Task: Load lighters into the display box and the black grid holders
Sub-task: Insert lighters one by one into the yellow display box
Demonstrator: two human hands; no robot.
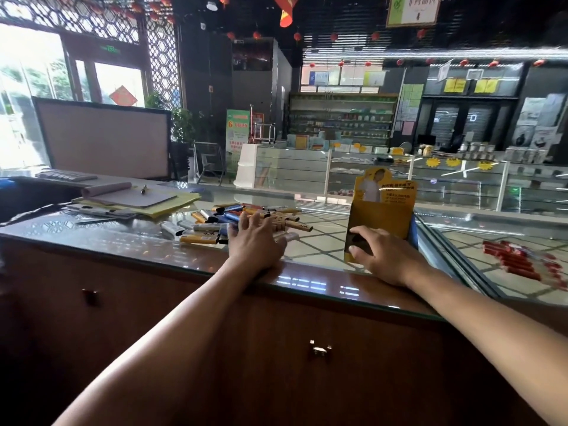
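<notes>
A heap of lighters [215, 221] in yellow, blue, silver and tan lies on the glass counter [313, 241]. My left hand [255, 238] rests flat on the near right part of the heap, fingers spread over several lighters; whether it grips one is hidden. To the right stands a yellow cardboard display box [382, 210] with a tall printed back card. My right hand [384, 256] holds the box's near lower corner, thumb on its dark front face. No black grid holder is in sight.
Yellow papers, a notebook and a pen [143, 189] lie at the left behind the heap. A monitor [104, 136] stands farther back left. Red items [516, 261] sit under the glass at the right. The wooden counter front with a drawer handle [319, 350] is below.
</notes>
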